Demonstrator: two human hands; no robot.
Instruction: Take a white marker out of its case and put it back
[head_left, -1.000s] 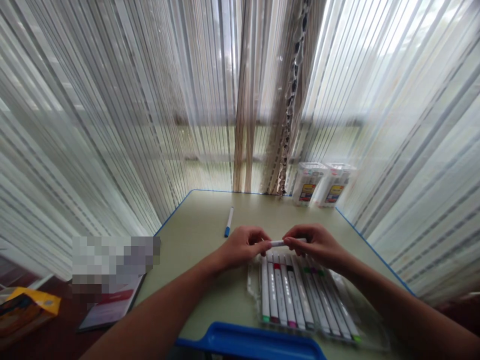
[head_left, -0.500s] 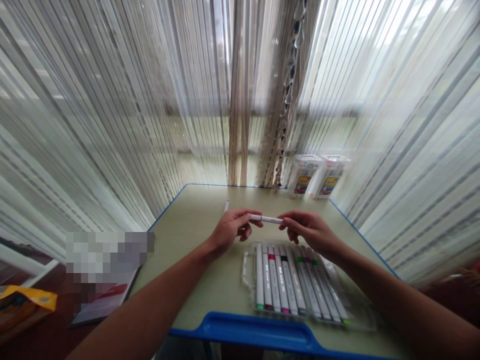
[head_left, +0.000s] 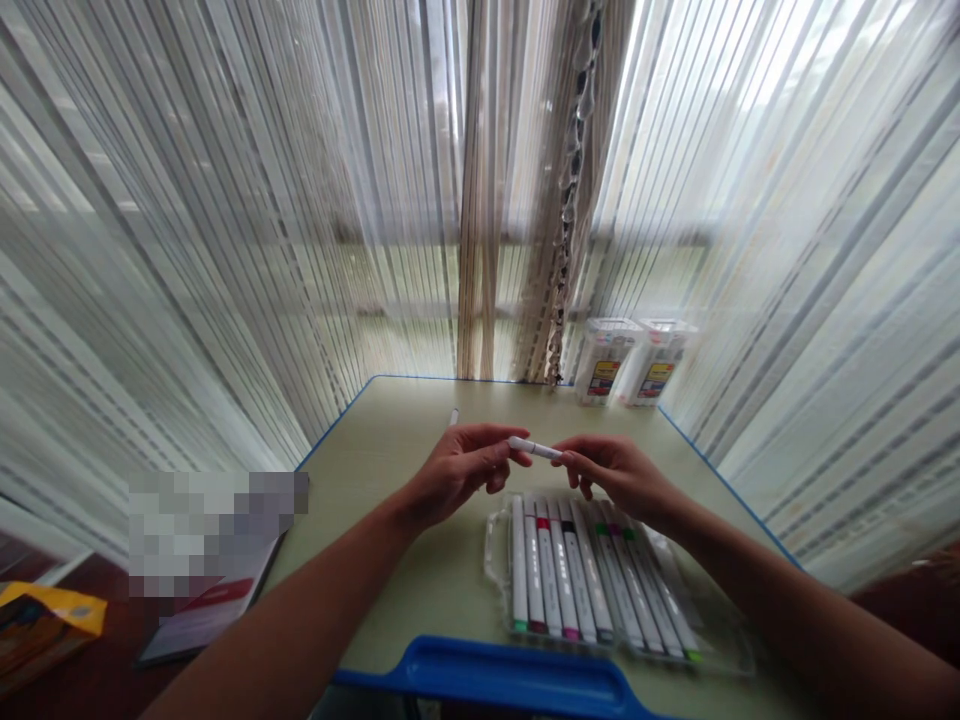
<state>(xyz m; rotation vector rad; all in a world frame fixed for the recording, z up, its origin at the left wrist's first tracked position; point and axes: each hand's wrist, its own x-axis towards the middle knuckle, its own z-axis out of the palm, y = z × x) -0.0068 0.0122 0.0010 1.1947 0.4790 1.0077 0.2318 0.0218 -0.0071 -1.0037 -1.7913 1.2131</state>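
My left hand (head_left: pixel 456 468) and my right hand (head_left: pixel 616 474) pinch the two ends of a white marker (head_left: pixel 534 447), held level above the pale green table (head_left: pixel 405 440). Just below the hands lies a clear plastic case (head_left: pixel 501 575) with several white markers with coloured ends laid side by side. Another marker (head_left: pixel 453 415) lies on the table beyond my left hand, mostly hidden by it.
Two clear marker boxes (head_left: pixel 628 360) stand at the table's far right corner against striped sheer curtains. A blue plastic handle (head_left: pixel 510 676) sits at the near edge. A booklet (head_left: pixel 202 615) and a yellow packet (head_left: pixel 45 620) lie to the left.
Both hands lifted the marker up off the case and away from me, then lowered it slightly. The view shifted a little.
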